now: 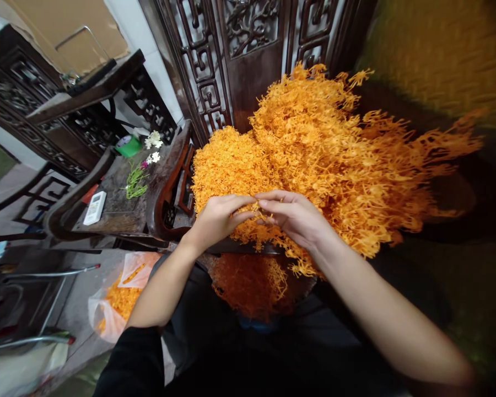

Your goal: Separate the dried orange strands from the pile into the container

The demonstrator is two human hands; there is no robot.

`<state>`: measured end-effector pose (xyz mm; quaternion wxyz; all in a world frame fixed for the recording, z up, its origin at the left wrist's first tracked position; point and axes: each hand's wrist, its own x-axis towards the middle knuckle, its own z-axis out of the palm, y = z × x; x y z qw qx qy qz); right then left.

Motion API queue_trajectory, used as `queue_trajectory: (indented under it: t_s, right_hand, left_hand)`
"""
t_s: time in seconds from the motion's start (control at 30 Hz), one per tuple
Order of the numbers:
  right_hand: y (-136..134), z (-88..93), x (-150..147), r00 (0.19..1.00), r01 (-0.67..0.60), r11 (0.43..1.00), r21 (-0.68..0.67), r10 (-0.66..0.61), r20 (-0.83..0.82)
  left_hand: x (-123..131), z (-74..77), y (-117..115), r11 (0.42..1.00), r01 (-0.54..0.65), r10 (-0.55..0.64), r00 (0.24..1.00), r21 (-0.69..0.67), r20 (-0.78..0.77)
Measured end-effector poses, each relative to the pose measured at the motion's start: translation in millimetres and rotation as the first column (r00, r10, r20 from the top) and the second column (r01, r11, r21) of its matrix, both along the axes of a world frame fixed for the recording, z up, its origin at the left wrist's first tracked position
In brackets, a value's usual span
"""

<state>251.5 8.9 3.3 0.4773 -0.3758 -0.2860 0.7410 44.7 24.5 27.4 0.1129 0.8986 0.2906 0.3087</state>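
Left hand (217, 219) and right hand (298, 218) pinch sprigs (254, 208) at the orange heap (334, 149).

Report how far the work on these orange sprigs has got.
Done, apparently: some orange pieces lie in the plastic bag on the floor, and a darker heap lies below the hands. In hand: the left hand and right hand pinch one orange sprig at the front edge of the large orange pile. Left: that pile, by far the biggest share.
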Motion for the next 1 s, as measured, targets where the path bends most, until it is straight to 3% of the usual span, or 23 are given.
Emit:
queue_trajectory:
  t_s: [0.27, 0.63, 0.8, 1.0]
  right_hand:
    - [1.8, -6.4, 1.6, 0.994, -0.030, 0.998, 0.060, 0.024, 0.103]
    - [2.0, -5.4, 3.8, 0.993, -0.010, 1.000, 0.016, 0.008, 0.121]
    - [1.8, -5.3, 2.9, 0.991, -0.023, 0.999, 0.028, 0.019, 0.129]
    - [-1.6, -11.7, -3.7, 0.929, 0.032, 0.963, 0.266, -0.127, 0.347]
  left_hand:
    - [-4.4, 0.5, -0.8, 0.998, 0.045, -0.046, 0.998, -0.035, -0.035]
    - [-7.8, 1.8, -0.4, 0.997, 0.072, -0.069, 0.995, 0.036, -0.072]
    - [-8.4, 3.3, -5.3, 0.992, 0.088, -0.070, 0.982, 0.095, -0.174]
    - [4.4, 10.3, -17.4, 0.957, 0.045, 0.053, 0.944, 0.286, -0.325]
